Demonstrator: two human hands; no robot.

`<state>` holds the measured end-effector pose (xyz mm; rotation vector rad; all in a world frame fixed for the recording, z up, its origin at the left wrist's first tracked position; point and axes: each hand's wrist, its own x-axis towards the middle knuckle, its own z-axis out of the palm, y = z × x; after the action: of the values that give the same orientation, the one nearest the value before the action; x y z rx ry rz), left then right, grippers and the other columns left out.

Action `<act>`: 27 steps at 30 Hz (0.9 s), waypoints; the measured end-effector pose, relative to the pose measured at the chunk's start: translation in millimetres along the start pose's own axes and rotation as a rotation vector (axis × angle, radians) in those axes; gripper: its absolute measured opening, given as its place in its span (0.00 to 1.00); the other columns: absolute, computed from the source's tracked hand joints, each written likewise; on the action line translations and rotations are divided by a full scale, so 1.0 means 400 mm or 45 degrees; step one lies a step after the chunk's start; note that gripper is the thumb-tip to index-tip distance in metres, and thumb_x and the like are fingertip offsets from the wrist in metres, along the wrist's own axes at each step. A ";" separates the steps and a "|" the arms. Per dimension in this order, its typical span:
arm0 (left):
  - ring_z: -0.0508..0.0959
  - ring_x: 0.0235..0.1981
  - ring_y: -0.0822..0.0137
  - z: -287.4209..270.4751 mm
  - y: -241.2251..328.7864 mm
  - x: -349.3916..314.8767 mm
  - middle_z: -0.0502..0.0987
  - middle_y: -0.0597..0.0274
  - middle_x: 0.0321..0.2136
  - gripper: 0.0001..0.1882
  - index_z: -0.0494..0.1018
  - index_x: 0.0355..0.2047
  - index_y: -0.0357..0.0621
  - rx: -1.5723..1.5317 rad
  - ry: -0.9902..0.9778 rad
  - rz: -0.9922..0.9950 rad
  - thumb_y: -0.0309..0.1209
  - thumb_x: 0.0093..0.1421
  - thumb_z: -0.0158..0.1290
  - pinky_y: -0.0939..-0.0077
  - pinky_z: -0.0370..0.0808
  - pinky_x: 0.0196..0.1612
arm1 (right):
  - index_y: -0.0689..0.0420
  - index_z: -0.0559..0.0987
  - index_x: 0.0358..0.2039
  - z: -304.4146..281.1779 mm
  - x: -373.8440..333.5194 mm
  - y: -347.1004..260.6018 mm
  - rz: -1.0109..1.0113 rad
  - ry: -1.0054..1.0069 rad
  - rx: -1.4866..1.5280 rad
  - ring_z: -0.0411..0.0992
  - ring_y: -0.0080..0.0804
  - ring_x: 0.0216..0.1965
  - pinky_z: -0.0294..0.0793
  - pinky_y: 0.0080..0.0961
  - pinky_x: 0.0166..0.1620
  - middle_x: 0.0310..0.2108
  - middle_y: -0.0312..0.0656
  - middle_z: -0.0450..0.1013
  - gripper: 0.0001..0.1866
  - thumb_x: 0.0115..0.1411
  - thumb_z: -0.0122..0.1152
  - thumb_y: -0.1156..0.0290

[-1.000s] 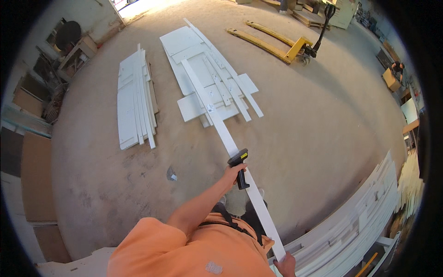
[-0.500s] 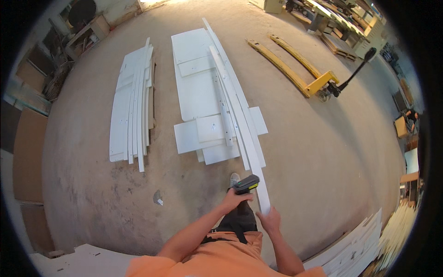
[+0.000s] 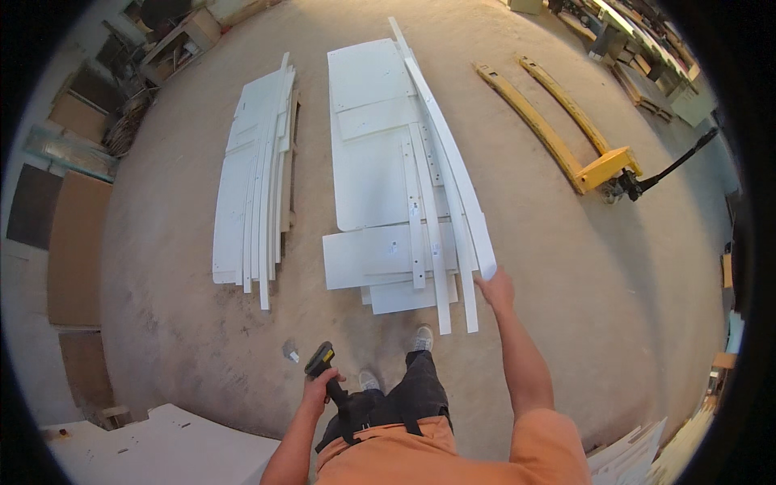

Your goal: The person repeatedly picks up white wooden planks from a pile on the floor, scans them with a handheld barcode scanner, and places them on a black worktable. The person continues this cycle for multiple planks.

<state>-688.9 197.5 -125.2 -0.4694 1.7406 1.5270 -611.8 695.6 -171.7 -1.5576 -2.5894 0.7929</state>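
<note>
My left hand (image 3: pixel 319 390) is closed round the grip of a black pistol-shaped barcode scanner (image 3: pixel 322 359) with a yellow mark, held low in front of my left leg. On the right, my right hand (image 3: pixel 498 292) grips the near end of a long narrow white board (image 3: pixel 482 249), which runs away along the right edge of a stack. That stack is of white panels (image 3: pixel 368 182) on the floor, with several narrow white strips (image 3: pixel 433 250) lying lengthwise on top. Small labels show on some pieces.
A second stack of white panels and strips (image 3: pixel 250 182) lies to the left. At the far right stands a yellow pallet jack (image 3: pixel 598 168). White sheet material (image 3: pixel 174 444) is at the lower left, more white strips (image 3: pixel 630 461) at the lower right. Brown boards (image 3: pixel 77 250) lean on the left.
The scanner has moved left and down, away from the board. My right hand has gone forward with the board's end, and the board now lies farther out over the stack's right side.
</note>
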 end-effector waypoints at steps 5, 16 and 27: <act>0.78 0.19 0.72 0.001 -0.050 -0.020 0.82 0.59 0.26 0.12 0.77 0.36 0.40 0.095 -0.068 -0.078 0.33 0.56 0.62 0.78 0.69 0.19 | 0.64 0.73 0.50 0.100 0.091 -0.069 -0.053 0.070 -0.224 0.69 0.57 0.54 0.72 0.46 0.56 0.51 0.58 0.70 0.30 0.50 0.70 0.61; 0.78 0.31 0.70 -0.106 -0.151 -0.007 0.80 0.63 0.27 0.15 0.78 0.36 0.36 0.654 -0.546 0.241 0.34 0.52 0.65 0.70 0.74 0.37 | 0.63 0.79 0.41 0.419 -0.698 0.073 -0.171 -0.235 -0.086 0.74 0.59 0.47 0.75 0.50 0.51 0.42 0.61 0.75 0.23 0.49 0.69 0.60; 0.82 0.46 0.52 -0.417 -0.355 0.176 0.82 0.47 0.42 0.29 0.82 0.42 0.42 2.175 -0.552 0.177 0.46 0.42 0.69 0.61 0.78 0.48 | 0.57 0.85 0.35 0.646 -1.910 0.711 0.901 -0.161 -0.009 0.77 0.56 0.40 0.74 0.48 0.49 0.35 0.54 0.80 0.19 0.56 0.59 0.54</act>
<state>-683.8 21.8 -273.6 0.7889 2.0035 -0.1772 -63.3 60.7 -336.5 -2.5373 -2.0786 0.9235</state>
